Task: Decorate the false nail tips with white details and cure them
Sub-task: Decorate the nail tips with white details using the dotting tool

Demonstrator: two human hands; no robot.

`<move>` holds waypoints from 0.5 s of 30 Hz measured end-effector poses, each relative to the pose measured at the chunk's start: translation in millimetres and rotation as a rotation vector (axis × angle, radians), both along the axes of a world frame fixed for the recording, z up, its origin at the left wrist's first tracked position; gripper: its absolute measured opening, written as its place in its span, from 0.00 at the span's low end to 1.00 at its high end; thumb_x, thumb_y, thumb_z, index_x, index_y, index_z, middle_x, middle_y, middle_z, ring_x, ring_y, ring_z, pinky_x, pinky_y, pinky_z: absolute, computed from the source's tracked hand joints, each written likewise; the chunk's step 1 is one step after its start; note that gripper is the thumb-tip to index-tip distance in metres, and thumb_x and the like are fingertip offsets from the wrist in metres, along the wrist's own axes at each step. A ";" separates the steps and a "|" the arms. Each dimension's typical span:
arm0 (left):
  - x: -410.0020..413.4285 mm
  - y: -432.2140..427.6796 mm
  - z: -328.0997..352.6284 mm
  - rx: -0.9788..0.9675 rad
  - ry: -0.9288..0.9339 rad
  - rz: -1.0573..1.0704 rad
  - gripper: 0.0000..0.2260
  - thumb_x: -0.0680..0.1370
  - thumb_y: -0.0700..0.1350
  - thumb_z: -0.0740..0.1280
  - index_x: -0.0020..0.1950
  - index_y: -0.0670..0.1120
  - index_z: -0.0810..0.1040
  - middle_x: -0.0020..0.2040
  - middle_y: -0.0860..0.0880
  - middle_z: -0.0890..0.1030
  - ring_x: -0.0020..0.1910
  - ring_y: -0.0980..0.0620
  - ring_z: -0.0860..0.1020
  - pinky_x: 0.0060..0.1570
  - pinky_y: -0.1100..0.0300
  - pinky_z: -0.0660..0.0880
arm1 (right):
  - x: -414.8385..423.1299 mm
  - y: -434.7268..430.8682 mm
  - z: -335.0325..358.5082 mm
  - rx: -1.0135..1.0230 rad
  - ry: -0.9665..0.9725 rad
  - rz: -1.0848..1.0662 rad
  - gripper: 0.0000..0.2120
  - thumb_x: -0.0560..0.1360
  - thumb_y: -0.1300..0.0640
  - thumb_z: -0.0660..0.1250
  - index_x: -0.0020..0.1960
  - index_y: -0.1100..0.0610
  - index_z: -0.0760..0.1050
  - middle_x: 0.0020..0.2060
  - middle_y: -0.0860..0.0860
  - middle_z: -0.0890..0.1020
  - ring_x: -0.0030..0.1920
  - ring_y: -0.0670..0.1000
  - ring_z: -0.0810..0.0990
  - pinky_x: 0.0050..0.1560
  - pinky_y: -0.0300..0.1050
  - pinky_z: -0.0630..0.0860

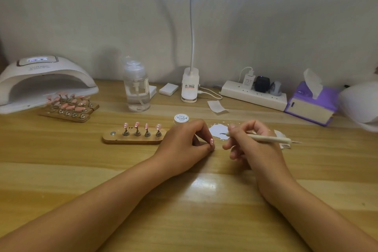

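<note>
A pale wooden table (61,170) is set against a white fabric backdrop. At the far left a nail curing lamp (41,80) is seen with its display lit. Three wooden racks (69,108) of pink tips are laid just in front of its mouth, outside the chamber. Near the middle, a wooden holder (122,139) carries four pink nail tips (136,125) upright on metal pegs. White marks are visible on them, though the detail is too small to be read. One bare spot is seen at the holder's left end.

Right of the holder, a single nail tip (212,141) is pinched between the curled thumb and fingers of the left hand (182,145), low over the table, and white dots can be made out on it. A slim cream detail brush (266,138) is gripped pen-fashion by the right hand (253,145). Its dark point is aimed left over a white paper palette (217,131), near the held tip but apart from it. A small pot of painting gel (181,118) is placed just beyond the left hand.

The decorating of this set is judged nearly complete, with the held tip the last in work. Curing is judged not yet done, since nothing lies under the lamp. Whether the racked tips are finished cannot be told
</note>
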State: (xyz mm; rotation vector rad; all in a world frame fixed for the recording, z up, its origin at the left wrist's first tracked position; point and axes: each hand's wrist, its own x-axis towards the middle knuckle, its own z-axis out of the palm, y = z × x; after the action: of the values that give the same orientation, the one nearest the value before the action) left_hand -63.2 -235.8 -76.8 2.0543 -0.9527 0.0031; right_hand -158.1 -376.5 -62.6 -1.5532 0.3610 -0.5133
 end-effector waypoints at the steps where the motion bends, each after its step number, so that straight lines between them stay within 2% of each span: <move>1: -0.2 -0.2 0.3 0.000 -0.001 0.001 0.10 0.74 0.45 0.74 0.39 0.56 0.76 0.39 0.59 0.81 0.36 0.61 0.78 0.35 0.71 0.67 | 0.2 1.1 -0.7 -0.020 0.010 0.016 0.11 0.77 0.58 0.69 0.39 0.56 0.69 0.28 0.54 0.83 0.24 0.46 0.75 0.24 0.35 0.70; 5: -0.7 -0.5 1.4 0.008 -0.003 0.005 0.11 0.74 0.44 0.74 0.39 0.57 0.75 0.39 0.59 0.81 0.35 0.63 0.78 0.34 0.71 0.67 | 0.9 0.9 -1.8 -0.088 0.048 0.043 0.11 0.72 0.64 0.66 0.34 0.56 0.67 0.26 0.57 0.82 0.23 0.47 0.74 0.25 0.35 0.70; 11: -1.6 -0.3 1.7 0.011 -0.008 0.005 0.11 0.74 0.44 0.74 0.39 0.57 0.75 0.38 0.60 0.79 0.35 0.64 0.77 0.34 0.72 0.66 | 1.5 1.1 -5.3 -0.137 0.063 0.052 0.13 0.71 0.61 0.67 0.31 0.51 0.68 0.29 0.57 0.83 0.25 0.47 0.75 0.26 0.36 0.70; 15: -1.1 -0.2 1.5 0.011 -0.012 0.004 0.10 0.73 0.44 0.74 0.39 0.57 0.76 0.37 0.60 0.79 0.35 0.63 0.77 0.34 0.71 0.66 | 1.4 1.1 -5.3 -0.160 0.068 0.062 0.11 0.72 0.60 0.67 0.35 0.54 0.68 0.30 0.57 0.84 0.26 0.48 0.76 0.28 0.38 0.71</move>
State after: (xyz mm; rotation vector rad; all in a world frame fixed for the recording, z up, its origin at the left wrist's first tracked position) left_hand -64.3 -236.0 -75.3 2.0685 -0.9579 0.0123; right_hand -156.7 -375.4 -67.9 -1.7344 0.3291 -0.4508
